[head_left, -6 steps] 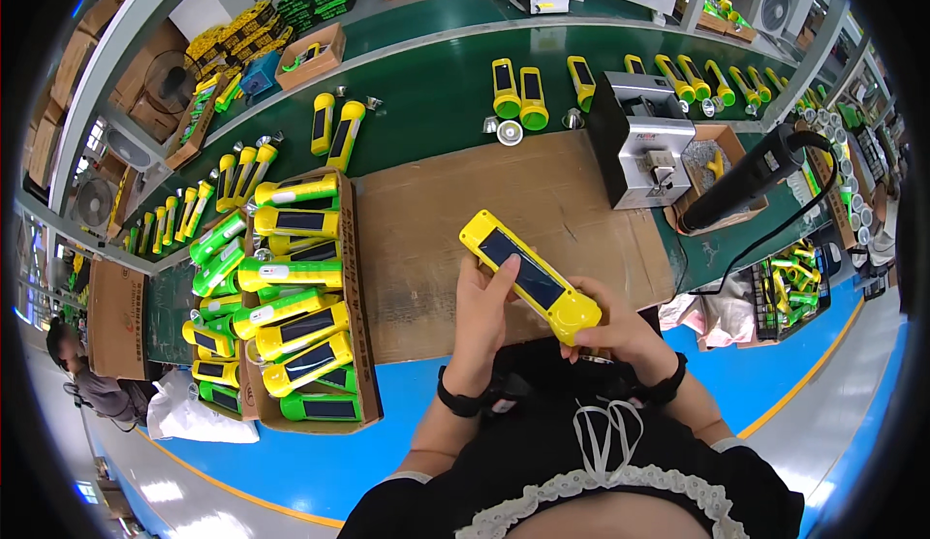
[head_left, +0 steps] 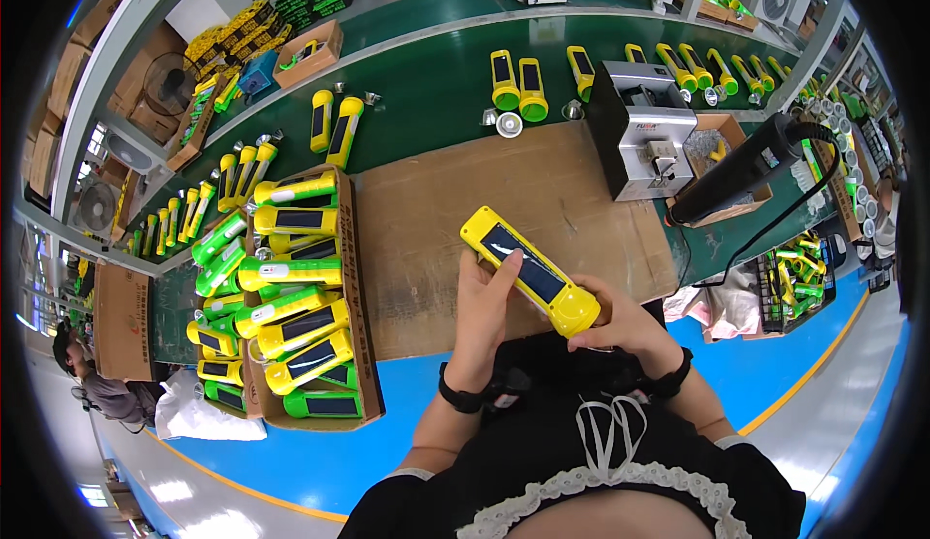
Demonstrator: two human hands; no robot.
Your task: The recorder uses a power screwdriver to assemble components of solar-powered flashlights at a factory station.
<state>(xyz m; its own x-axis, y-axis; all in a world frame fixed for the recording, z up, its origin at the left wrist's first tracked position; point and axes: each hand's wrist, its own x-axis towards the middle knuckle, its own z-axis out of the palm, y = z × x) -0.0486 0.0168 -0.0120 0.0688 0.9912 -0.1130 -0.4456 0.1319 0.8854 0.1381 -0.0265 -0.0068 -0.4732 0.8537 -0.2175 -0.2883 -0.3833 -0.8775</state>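
Note:
A yellow flashlight [head_left: 544, 282] with a dark solar panel along its body is held between my two hands, tilted with its wide head toward my right. My left hand [head_left: 484, 302] grips its body from the left, thumb lying across the panel. Around the head end, my right hand [head_left: 625, 324] has its fingers curled; what lies at the underside of the head is hidden. Beneath the flashlight spreads a brown cardboard sheet [head_left: 426, 210]. To the left, a cardboard box [head_left: 366, 365] is heaped with yellow and green flashlights.
A grey machine [head_left: 635, 142] stands at the cardboard's right, beside a small box of screws [head_left: 712, 147] and a black cylindrical tool [head_left: 741, 176] with a cable. Flashlights [head_left: 518, 89] and reflector cups [head_left: 509, 124] line the green belt. A black crate [head_left: 799, 282] sits lower right.
The flashlight has turned slightly in my hands, its head end shifting a little. My right hand's fingers have moved around the head. The view has shifted slightly.

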